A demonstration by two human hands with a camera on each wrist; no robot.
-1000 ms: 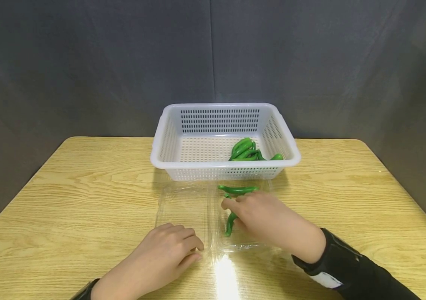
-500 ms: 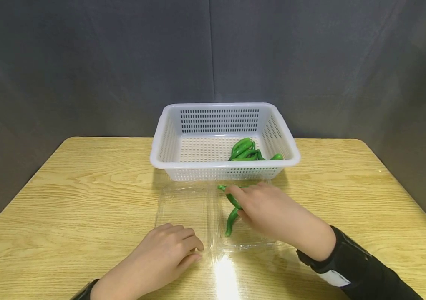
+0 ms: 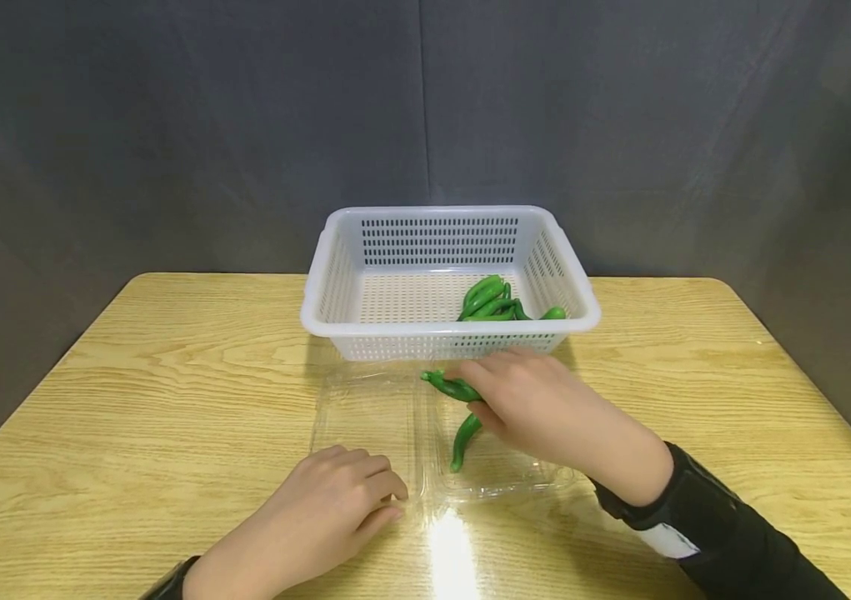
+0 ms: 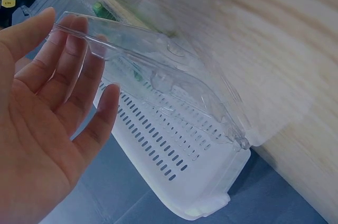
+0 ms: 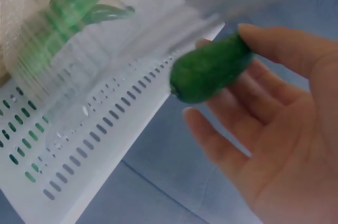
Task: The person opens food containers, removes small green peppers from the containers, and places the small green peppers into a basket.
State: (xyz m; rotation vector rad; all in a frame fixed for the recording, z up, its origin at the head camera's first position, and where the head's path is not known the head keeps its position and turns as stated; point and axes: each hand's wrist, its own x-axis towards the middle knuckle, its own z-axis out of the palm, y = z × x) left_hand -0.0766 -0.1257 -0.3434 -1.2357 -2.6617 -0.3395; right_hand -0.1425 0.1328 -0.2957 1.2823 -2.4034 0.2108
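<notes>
In the head view, my right hand (image 3: 538,400) pinches a green chili pepper (image 3: 449,386) over the right half of an open clear plastic clamshell box (image 3: 500,487). The right wrist view shows that same pepper (image 5: 211,71) between thumb and fingers. Another curved green chili (image 3: 464,443) lies in this half, its upper end hidden by the hand. A further chili at the back is mostly covered. My left hand (image 3: 335,496) holds the front edge of the box's left half; in the left wrist view its fingers (image 4: 66,73) show through the plastic, thumb by the edge.
Behind the box stands a white slotted basket (image 3: 425,328), with several green peppers (image 3: 487,296) in its right part. All this rests on a wooden table (image 3: 170,400), with a dark grey cloth (image 3: 245,125) behind it.
My right hand has moved back and slightly right, and the chili it grips has swung from front-to-back toward lying crosswise beside the back one. The left hand has stayed in place.
</notes>
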